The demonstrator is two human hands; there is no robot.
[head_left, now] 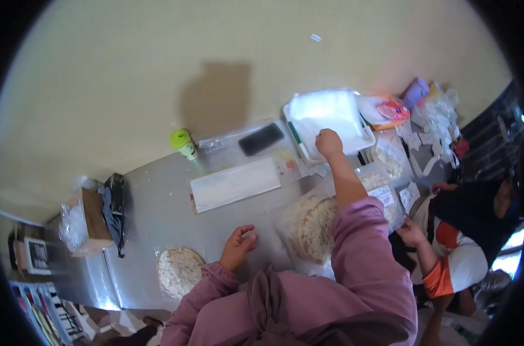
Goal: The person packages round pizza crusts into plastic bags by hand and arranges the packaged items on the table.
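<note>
My right hand [329,143] is over the white basket [359,142], its fingers closed on something I cannot make out at the clear plastic sheets [324,109] in it. My left hand [238,248] hovers above the metal table [146,207] with its fingers apart and nothing in them. Left of it lies a round flat bread in clear film [180,271]. A stack of similar round breads [315,228] in plastic sits below my right forearm. Between the breads and the wall is a long white pack [236,183].
A dark phone [261,139] and a green-lidded cup [183,144] stand near the wall. At left are a cardboard box [94,222] and a black bag [115,210]. A co-worker's hand [411,232] touches a labelled bread pack [383,196] at right.
</note>
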